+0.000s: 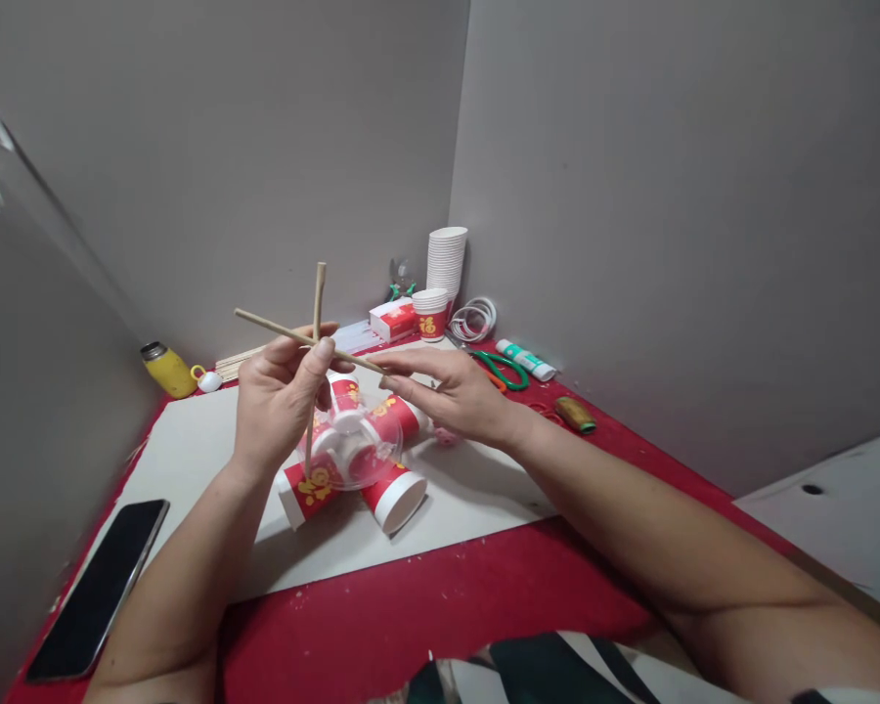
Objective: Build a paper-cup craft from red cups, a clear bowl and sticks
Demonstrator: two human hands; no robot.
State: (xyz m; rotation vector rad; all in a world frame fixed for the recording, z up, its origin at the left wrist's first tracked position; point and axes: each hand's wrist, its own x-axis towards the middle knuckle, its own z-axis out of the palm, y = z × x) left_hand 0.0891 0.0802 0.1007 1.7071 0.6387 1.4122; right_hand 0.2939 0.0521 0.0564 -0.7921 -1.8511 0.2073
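Observation:
My left hand (279,391) is closed around the crossing of two thin wooden sticks. One wooden stick (271,324) slants down to the right, and the other wooden stick (319,298) stands almost upright. Thumb and fingers of my right hand (455,391) pinch the right end of the slanting one. Beneath both hands, several red-and-white paper cups (400,501) lie on their sides in a ring. A clear plastic disc or lid (371,469) is over their middle; my left hand partly hides this group.
A white board (198,460) covers much of the red tabletop (425,606). A phone (103,587) lies at left, near a yellow bottle (170,370). Stacked cups (446,259), a cable coil (475,320), green-handled scissors (509,370), a tube (526,360) and a thread spool (576,414) line the back and right.

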